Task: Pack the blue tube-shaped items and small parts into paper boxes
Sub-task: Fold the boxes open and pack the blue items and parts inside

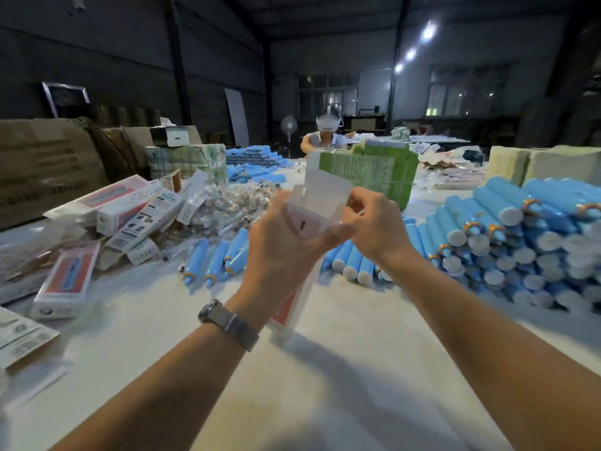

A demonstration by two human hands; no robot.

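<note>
My left hand (286,252) grips a long white and red paper box (294,297) held upright over the table, its top flaps (320,193) standing open. My right hand (374,222) pinches the box's upper right edge beside the flaps. A few blue tubes (216,262) with white caps lie on the white table (325,385) just beyond my hands. A big stack of blue tubes (520,236) fills the right side. Small parts in clear bags (227,203) are heaped behind the box.
Packed white and red boxes (130,209) pile up at the left. A green bundle of flat cartons (374,170) stands behind my hands. Brown cardboard boxes (48,164) line the far left. Another person (325,135) sits at the far end, with more blue tubes (257,161) nearby.
</note>
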